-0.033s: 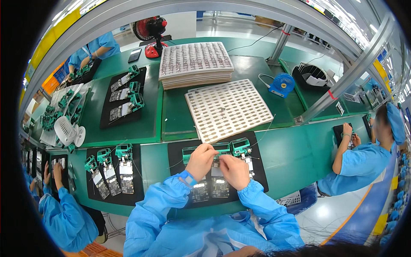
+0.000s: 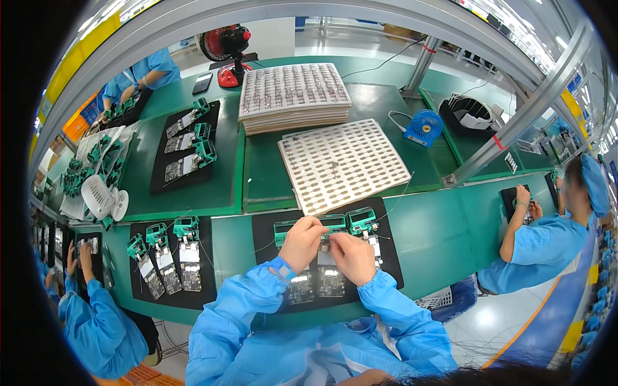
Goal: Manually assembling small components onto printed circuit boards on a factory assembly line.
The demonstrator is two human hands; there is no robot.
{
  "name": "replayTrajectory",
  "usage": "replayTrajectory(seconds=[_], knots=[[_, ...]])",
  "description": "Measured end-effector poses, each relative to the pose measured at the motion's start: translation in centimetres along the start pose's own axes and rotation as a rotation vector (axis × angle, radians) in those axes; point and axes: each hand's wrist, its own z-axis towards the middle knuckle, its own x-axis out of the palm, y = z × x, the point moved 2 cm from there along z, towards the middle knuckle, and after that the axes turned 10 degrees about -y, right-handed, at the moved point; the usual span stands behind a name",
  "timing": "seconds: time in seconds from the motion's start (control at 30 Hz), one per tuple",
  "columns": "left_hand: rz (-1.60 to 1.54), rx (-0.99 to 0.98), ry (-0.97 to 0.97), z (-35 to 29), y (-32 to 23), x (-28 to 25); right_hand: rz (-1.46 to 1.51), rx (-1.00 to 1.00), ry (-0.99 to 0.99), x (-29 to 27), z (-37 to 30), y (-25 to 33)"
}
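Observation:
My left hand [image 2: 304,243] and my right hand [image 2: 353,258] are close together over a black mat [image 2: 394,273], fingers pinched. They work at the top of the middle circuit board [image 2: 331,283], just below its green plastic frame [image 2: 334,222]. Whatever is between the fingertips is too small and covered to name. Left of it lies a second circuit board [image 2: 300,289], its upper part behind my left hand, near another green frame [image 2: 281,230]. To the right, a third green frame [image 2: 362,220] adjoins a board partly covered by my right hand.
Beyond the mat lies a white slotted tray [image 2: 360,164], with a stack of filled trays [image 2: 296,119] behind. A blue fan [image 2: 423,128] stands right of them. Another black mat [image 2: 209,276] with several boards is at left. Co-workers sit on both sides; a metal post [image 2: 479,154] rises at right.

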Motion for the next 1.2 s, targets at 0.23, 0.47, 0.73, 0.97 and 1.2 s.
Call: replayTrajectory(seconds=[0.23, 0.47, 0.73, 0.97, 1.2], knots=[[0.034, 0.044, 0.002, 0.1, -0.3, 0.3, -0.011, -0.023, -0.004, 0.2, -0.2, -0.4], [0.15, 0.094, 0.089, -0.8, -0.3, 0.0, -0.005, -0.007, 0.036, -0.5, 0.2, -0.2], [0.339, 0.092, 0.182, -1.9, 0.3, -1.1, -0.137, -0.191, -0.185, -2.0, 8.8, -0.4], [0.431, 0.089, 0.214, -2.4, -1.2, -1.5, -0.41, 0.043, 0.081, 6.7, 15.6, -7.3], [0.213, 0.02, -0.108, -2.7, -2.3, -5.9, -0.139, 0.114, 0.139, 5.9, 16.2, -9.2]])
